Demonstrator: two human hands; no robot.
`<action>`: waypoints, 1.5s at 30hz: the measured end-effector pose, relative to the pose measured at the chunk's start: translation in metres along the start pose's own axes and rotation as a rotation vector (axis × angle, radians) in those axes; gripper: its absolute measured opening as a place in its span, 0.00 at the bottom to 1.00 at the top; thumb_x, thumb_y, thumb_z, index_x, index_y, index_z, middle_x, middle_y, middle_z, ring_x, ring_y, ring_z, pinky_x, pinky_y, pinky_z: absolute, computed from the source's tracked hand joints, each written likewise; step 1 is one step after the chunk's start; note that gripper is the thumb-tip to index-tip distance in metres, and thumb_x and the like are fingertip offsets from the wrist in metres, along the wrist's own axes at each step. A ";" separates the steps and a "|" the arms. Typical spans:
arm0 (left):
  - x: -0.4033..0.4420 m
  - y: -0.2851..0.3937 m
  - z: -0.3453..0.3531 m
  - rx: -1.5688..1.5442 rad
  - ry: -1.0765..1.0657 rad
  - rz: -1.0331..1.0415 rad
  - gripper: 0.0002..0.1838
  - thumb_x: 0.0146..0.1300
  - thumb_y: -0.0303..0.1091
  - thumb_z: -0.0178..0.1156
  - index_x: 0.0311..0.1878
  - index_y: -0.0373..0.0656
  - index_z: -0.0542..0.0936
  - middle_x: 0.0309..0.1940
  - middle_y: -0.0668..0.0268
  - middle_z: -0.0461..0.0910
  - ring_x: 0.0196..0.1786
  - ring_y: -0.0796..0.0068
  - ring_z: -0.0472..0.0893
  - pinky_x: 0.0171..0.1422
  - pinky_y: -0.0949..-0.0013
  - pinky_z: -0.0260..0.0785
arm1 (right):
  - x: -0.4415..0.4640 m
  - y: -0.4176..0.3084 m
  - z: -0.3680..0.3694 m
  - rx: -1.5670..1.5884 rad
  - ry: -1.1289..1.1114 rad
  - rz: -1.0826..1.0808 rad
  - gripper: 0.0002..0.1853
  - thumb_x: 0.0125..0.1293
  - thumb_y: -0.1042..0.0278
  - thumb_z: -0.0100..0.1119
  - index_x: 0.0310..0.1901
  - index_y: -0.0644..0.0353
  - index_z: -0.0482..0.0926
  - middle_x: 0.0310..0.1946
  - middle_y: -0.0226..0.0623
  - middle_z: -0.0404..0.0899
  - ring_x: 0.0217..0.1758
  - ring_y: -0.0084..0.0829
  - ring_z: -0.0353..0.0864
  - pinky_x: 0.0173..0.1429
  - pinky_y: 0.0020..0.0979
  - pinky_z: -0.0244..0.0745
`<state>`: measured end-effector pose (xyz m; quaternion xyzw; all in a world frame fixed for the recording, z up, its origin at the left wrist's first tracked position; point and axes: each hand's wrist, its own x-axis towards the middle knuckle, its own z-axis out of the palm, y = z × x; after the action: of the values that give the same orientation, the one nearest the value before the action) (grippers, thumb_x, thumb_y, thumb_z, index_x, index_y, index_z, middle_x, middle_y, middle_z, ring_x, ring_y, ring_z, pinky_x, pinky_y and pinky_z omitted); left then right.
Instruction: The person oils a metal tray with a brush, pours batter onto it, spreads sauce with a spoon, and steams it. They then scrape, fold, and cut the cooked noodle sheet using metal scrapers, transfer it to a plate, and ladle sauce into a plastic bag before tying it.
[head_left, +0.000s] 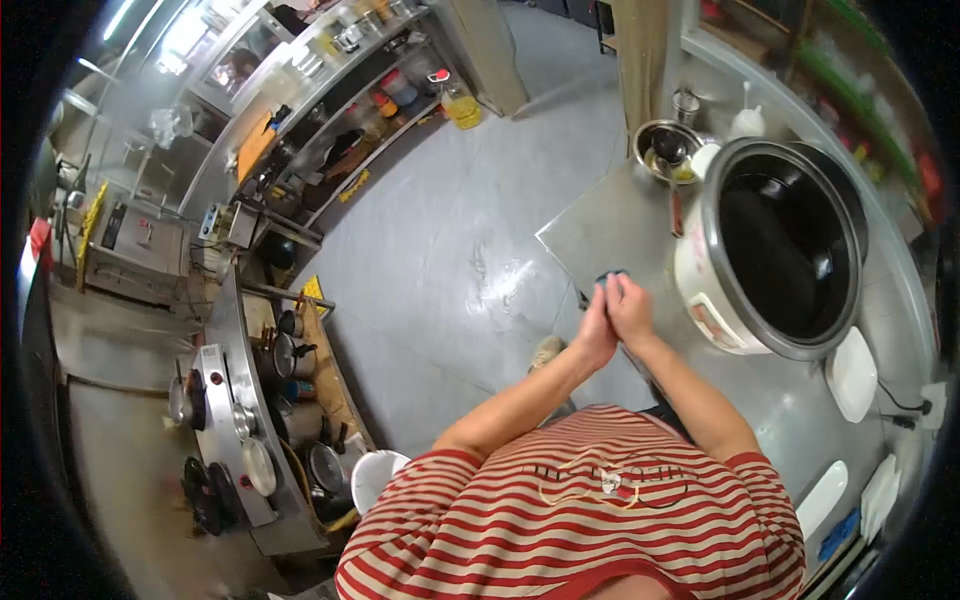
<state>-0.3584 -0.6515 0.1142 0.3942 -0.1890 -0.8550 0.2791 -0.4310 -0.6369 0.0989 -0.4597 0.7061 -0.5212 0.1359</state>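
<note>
A commercial-looking kitchen is showing here: 1 large black-lined cooker (711, 270) is standing on a metal bench (610, 230), a steel bowl (650, 150) is sitting beside it, white dishes (852, 375) are lying close by, pans (325, 467) are crowding a low shelf (343, 393), and 1 jug of yellow liquid (462, 110) is standing near the long shelving unit (375, 155).

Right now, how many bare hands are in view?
2: the left hand and right hand, together by the edge of the steel table, a small dark item at their far end. Others may be hidden or too blurred.
</note>
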 end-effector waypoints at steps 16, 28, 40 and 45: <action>0.060 0.204 -0.111 1.113 -0.383 -0.274 0.22 0.61 0.43 0.51 0.53 0.40 0.70 0.46 0.61 0.74 0.45 0.70 0.75 0.46 0.68 0.67 | 0.071 0.075 0.052 -0.896 0.081 0.288 0.22 0.56 0.69 0.48 0.55 0.60 0.66 0.60 0.43 0.57 0.65 0.40 0.53 0.61 0.41 0.56; 0.083 0.199 -0.095 1.235 -0.385 -0.192 0.20 0.60 0.41 0.52 0.52 0.38 0.71 0.42 0.59 0.75 0.42 0.68 0.76 0.43 0.69 0.68 | -0.202 0.103 -0.194 -1.289 0.516 0.984 0.20 0.54 0.67 0.47 0.51 0.56 0.70 0.54 0.44 0.65 0.58 0.42 0.62 0.57 0.45 0.59; 0.034 0.139 -0.041 1.286 -0.442 -0.176 0.19 0.61 0.39 0.52 0.51 0.36 0.70 0.41 0.57 0.76 0.40 0.68 0.77 0.41 0.69 0.70 | -0.062 0.188 -0.225 -0.596 0.785 0.681 0.22 0.49 0.72 0.49 0.50 0.62 0.69 0.55 0.55 0.62 0.55 0.49 0.65 0.58 0.42 0.61; 0.025 0.110 -0.014 1.275 -0.428 -0.153 0.18 0.61 0.37 0.51 0.51 0.36 0.71 0.41 0.58 0.76 0.39 0.69 0.76 0.41 0.69 0.70 | -0.100 0.132 -0.200 -0.751 0.511 0.662 0.29 0.47 0.75 0.53 0.56 0.55 0.64 0.54 0.49 0.64 0.52 0.46 0.67 0.56 0.37 0.65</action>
<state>-0.3248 -0.7537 0.1507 0.3160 -0.6790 -0.6529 -0.1131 -0.5781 -0.4316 0.0406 -0.0897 0.9602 -0.2584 -0.0562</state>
